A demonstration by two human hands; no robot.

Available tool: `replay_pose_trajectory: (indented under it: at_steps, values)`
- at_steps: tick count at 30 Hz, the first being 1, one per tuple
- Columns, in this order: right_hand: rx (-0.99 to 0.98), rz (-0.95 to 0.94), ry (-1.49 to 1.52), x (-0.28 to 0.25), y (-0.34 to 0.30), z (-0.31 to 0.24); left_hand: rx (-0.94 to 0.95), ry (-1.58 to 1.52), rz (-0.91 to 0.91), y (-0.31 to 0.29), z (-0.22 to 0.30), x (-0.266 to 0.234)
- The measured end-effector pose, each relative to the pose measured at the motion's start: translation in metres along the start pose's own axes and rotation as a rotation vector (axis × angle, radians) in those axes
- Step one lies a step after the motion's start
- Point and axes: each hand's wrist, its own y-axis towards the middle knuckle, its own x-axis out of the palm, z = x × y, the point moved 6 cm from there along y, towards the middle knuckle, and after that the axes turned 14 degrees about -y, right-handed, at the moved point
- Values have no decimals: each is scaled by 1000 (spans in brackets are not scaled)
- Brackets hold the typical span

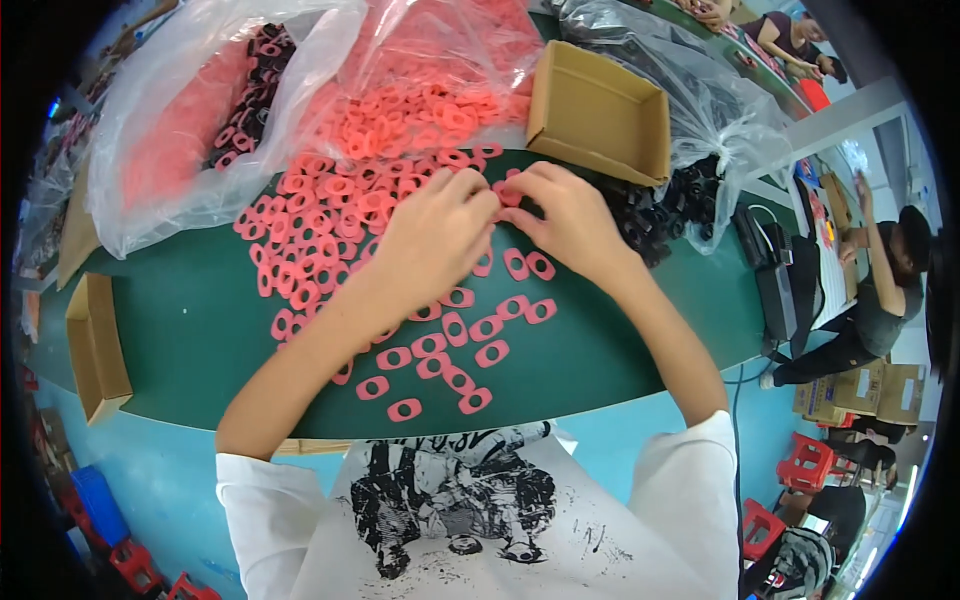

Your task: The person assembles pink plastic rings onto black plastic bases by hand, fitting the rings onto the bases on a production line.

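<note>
Over the far middle of the green table, my two hands meet fingertip to fingertip. A small pink piece with a ring-like hole (508,192) shows between them. My left hand (435,230) is closed, its bent fingertips against the left side of this piece. My right hand (570,220) pinches it from the right with thumb and fingers; the fingertips partly cover it. Under and left of my left hand spreads a heap of flat pink ring pieces (325,215). Several loose ring pieces (486,328) lie scattered on the table between my forearms.
An open cardboard box (600,115) stands beyond my right hand, with small black parts (690,195) beside it. Clear plastic bags (150,160) of pink and black parts line the far side. Another cardboard box (97,350) sits at the left edge, a black device (768,280) at the right.
</note>
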Motion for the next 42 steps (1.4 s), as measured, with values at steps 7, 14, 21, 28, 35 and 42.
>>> replay_pose_trajectory:
  at_steps: [7, 14, 21, 28, 35, 42]
  values:
    - [145, 116, 40, -26, -50, 8, 130, 144, -117, 13, -12, 24]
    - [1, 61, -56, -22, -26, 10, 191, 2, -190, 17, -16, 22]
    - [-282, -202, -297, 6, 21, 13, 60, 81, -294, 33, -37, 2]
    - [-34, -29, 25, 13, 31, 32, -60, 37, -434, 41, -42, 9]
    - [-116, 197, -142, 14, 24, 27, -3, 28, -384, 25, -43, -11]
    - [-315, 30, -26, 24, 17, -24, 40, 9, -287, 7, -45, -32]
